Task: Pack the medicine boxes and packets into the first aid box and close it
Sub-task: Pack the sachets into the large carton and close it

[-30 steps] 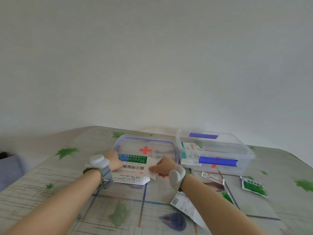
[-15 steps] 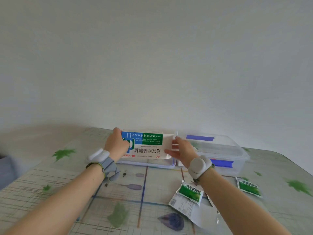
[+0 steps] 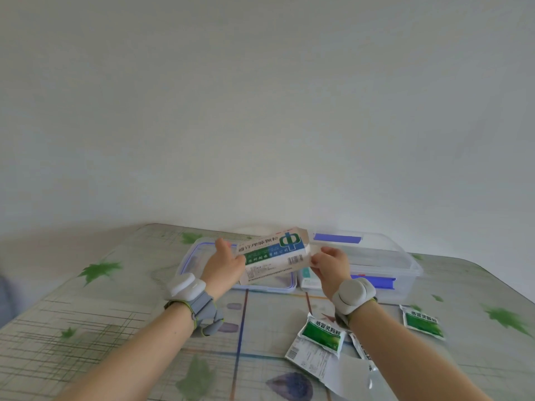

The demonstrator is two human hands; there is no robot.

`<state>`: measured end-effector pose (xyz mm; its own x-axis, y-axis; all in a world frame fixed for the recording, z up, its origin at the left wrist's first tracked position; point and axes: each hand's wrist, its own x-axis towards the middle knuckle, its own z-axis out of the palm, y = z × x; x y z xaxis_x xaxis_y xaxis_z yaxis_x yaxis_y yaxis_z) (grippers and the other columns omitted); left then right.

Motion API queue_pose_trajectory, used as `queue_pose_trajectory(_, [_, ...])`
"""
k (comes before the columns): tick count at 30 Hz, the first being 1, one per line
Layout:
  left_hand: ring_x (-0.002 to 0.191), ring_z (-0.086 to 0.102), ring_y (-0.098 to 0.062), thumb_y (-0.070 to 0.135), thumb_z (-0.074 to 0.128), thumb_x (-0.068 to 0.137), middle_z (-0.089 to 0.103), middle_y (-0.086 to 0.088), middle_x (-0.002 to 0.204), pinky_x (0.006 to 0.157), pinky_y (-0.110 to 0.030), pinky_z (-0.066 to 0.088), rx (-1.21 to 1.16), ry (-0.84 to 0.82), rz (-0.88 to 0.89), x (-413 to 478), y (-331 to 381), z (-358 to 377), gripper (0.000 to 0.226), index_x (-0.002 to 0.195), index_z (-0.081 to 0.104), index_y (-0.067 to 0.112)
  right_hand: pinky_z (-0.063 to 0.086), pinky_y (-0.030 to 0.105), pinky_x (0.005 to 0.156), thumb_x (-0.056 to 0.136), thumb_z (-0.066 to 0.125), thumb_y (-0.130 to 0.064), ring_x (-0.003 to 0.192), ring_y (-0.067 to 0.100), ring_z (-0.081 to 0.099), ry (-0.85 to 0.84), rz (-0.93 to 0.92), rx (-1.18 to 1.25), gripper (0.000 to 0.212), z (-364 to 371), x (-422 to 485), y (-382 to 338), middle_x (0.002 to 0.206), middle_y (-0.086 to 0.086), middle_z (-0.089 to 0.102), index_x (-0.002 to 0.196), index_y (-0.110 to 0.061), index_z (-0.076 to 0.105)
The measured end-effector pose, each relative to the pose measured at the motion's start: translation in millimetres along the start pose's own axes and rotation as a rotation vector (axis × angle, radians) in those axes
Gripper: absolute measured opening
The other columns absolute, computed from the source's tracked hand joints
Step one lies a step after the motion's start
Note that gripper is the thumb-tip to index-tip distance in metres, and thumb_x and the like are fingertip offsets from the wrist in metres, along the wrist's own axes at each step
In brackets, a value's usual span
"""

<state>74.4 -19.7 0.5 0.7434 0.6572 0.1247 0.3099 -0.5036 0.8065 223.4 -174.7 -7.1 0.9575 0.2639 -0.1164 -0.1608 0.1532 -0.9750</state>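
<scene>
Between our 2 hands, lifted off the table (image 3: 115, 314), sits a white medicine box (image 3: 275, 254) with blue and green print, tilted so that its right end is higher. Our left hand (image 3: 224, 266) wraps its fingers round the lower left end. Our right hand (image 3: 330, 264) pinches the right end, thumb and fingertips close together on the cardboard. We cannot tell whether the end flap there is tucked in.

Just beyond the right fingertips stands the clear first aid box (image 3: 405, 264), open, with blue latches. Cartons show through its near wall. Beneath and beyond the left fingers its lid (image 3: 188, 261) lies flat on the table.

Well back from the fingers, beside the right wrist, 1 green packet (image 3: 322, 334) rests on a printed leaflet (image 3: 307, 357). A 2nd green packet (image 3: 422, 321) lies farther right.

We judge the step in hand to be carrying this carton to the tub. Next we would need to move it right, level it, and lower it past the rim beside the cartons inside. The packets and the lid come after.
</scene>
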Motion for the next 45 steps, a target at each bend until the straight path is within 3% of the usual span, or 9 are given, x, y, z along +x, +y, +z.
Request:
queue_pose_trajectory(4, [0.089,0.053,-0.01,0.053,0.061,0.081,0.048,0.009,0.108,0.068,-0.017,0.041,0.089,-0.231,-0.001,-2.3,-10.1,7.4,0.081,0.135,0.014,0.013,0.055,0.042,0.078,0.081,0.038,0.021,0.095,0.036,0.06,-0.143,0.031,0.096,0.037,-9.2,-6.2,4.1,0.12,0.025,0.053,0.099,-0.008,0.053])
queue_pose_trajectory(10, [0.127,0.035,-0.026,0.056,0.082,0.048,0.028,-0.008,0.133,0.109,-0.039,0.034,0.326,-0.301,0.0,-1.5,-14.7,24.3,0.134,0.147,-0.004,0.03,0.055,0.041,0.08,0.084,0.038,0.021,0.102,0.034,0.06,-0.295,0.115,0.159,0.052,-19.2,-4.1,10.9,0.118,0.015,0.056,0.12,-0.012,0.055])
queue_pose_trajectory(14, [0.139,0.013,-0.031,0.06,0.078,0.048,0.011,-0.009,0.149,0.113,-0.05,0.024,0.386,-0.259,0.06,4.1,-11.6,32.4,0.133,0.147,-0.005,0.03,0.057,0.039,0.076,0.085,0.037,0.02,0.1,0.034,0.061,-0.363,0.158,0.198,0.05,-27.9,-2.1,10.5,0.112,0.013,0.057,0.117,-0.013,0.057])
queue_pose_trajectory(18, [0.119,0.037,-0.023,0.064,0.074,0.043,0.038,-0.003,0.128,0.101,-0.045,0.039,0.475,-0.233,0.164,2.8,-6.2,38.7,0.125,0.144,0.009,0.03,0.059,0.034,0.062,0.085,0.041,0.017,0.097,0.034,0.064,-0.394,0.159,0.183,0.044,-36.9,0.2,13.3,0.115,0.018,0.06,0.108,-0.015,0.059])
queue_pose_trajectory(25, [0.106,0.033,-0.021,0.05,0.079,0.046,0.035,-0.003,0.11,0.093,-0.036,0.037,0.535,-0.227,0.219,1.2,3.1,46.9,0.104,0.13,0.025,0.019,0.043,0.02,0.069,0.073,0.075,-0.013,0.089,0.014,0.055,-0.098,-0.46,-0.697,0.022,-49.3,1.9,11.3,0.097,-0.008,0.055,0.07,-0.033,0.065])
queue_pose_trajectory(30, [0.1,0.029,-0.017,0.047,0.082,0.048,0.031,0.0,0.104,0.099,-0.039,0.035,0.548,-0.222,0.238,1.0,5.5,47.9,0.102,0.128,0.025,0.018,0.036,0.02,0.067,0.077,0.067,-0.01,0.088,0.005,0.046,-0.279,-0.795,-1.118,0.014,-51.8,-3.6,8.1,0.092,-0.014,0.064,0.074,-0.022,0.072])
queue_pose_trajectory(35, [0.1,0.03,-0.016,0.046,0.082,0.048,0.031,0.001,0.103,0.086,-0.032,0.036,0.536,-0.21,0.267,0.0,5.8,46.3,0.101,0.128,0.026,0.019,0.044,0.015,0.059,0.081,0.042,0.005,0.065,0.001,0.056,-0.366,-0.662,-1.012,0.038,-51.0,-9.9,3.3,0.073,-0.013,0.06,0.063,-0.023,0.061])
queue_pose_trajectory(41, [0.1,0.029,-0.016,0.041,0.083,0.049,0.03,0.001,0.104,0.09,-0.034,0.036,0.53,-0.216,0.294,-1.3,7.7,46.2,0.1,0.129,0.026,0.02,0.055,0.032,0.078,0.093,0.045,-0.012,0.089,0.011,0.062,-0.317,-0.618,-0.919,0.033,-44.8,-10.3,3.1,0.108,-0.007,0.063,0.123,-0.022,0.059])
queue_pose_trajectory(45, [0.106,0.029,-0.016,0.038,0.084,0.051,0.033,-0.002,0.115,0.087,-0.03,0.036,0.522,-0.276,0.333,-2.2,6.9,46.7,0.105,0.134,0.023,0.02,0.054,0.026,0.068,0.089,0.059,-0.022,0.077,0.009,0.062,-0.271,-0.588,-0.905,0.028,-46.3,-9.4,-2.7,0.094,-0.006,0.067,0.117,-0.024,0.062])
